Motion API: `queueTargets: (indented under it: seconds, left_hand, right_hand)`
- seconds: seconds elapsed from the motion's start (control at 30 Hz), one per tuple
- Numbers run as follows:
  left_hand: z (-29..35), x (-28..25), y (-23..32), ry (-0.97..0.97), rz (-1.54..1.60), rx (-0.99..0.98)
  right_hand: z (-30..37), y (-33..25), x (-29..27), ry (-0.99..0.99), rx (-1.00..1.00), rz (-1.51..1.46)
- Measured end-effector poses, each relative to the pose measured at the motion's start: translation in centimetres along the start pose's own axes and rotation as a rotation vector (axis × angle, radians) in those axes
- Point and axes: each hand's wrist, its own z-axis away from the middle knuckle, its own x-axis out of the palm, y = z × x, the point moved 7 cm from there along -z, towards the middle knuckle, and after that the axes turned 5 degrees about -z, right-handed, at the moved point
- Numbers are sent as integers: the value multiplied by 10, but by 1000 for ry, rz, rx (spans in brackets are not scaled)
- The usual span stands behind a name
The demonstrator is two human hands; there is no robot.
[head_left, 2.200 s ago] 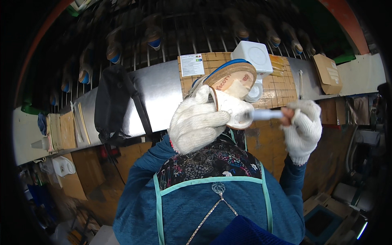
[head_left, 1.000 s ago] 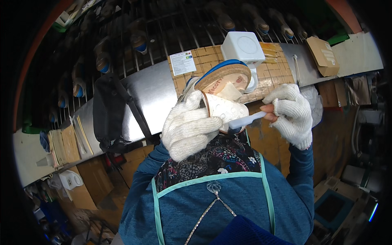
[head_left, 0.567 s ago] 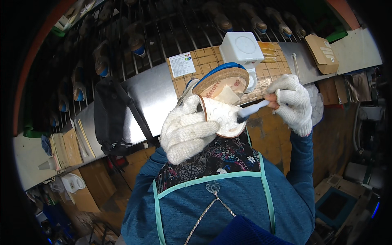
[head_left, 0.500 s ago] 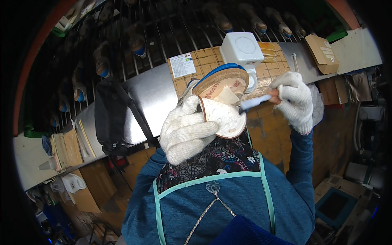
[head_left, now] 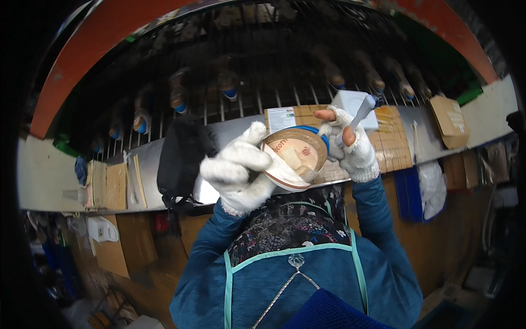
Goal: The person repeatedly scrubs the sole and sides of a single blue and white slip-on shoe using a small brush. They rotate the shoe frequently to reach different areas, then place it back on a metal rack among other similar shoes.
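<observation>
Two shoe parts are together before my chest: a lasted shoe (head_left: 313,147) showing its pale underside, tan margin and blue edge, and a white sole (head_left: 285,171) with a brown rim, tilted against it. My left hand (head_left: 238,170), in a white knitted glove, is closed on the sole's left side. My right hand (head_left: 355,145), gloved with bare thumb and index tips, grips a brush (head_left: 362,112) by its pale handle, dark end up. Its other gloved fingers lie against the shoe's right side. Where the far ends of both parts meet the fingers is hidden.
A white square container (head_left: 350,103) stands behind my right hand on the brown gridded mat (head_left: 394,143). A black bag (head_left: 183,159) lies left on the metal bench. Beyond is a rack (head_left: 257,104) with several lasted shoes. A cardboard box (head_left: 449,122) sits right.
The brush has left the sole's white face and now points upward. My right hand has moved left to the shoe. The sole has tilted toward the shoe's underside. The view has shifted.
</observation>
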Motion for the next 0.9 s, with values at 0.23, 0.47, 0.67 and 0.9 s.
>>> queueTargets:
  seconds: [0.23,0.47,0.67,0.9]
  left_hand:
    - [-12,-52,-25,286,215,-200]
    - [4,-65,-26,262,-189,-343]
    - [23,-77,-43,223,-300,-504]
    - [48,-60,-68,146,118,-869]
  right_hand:
    - [-33,20,54,-69,67,-5]
    - [-55,43,71,-23,48,62]
    - [-67,50,68,16,36,91]
    - [-37,41,77,42,-78,157]
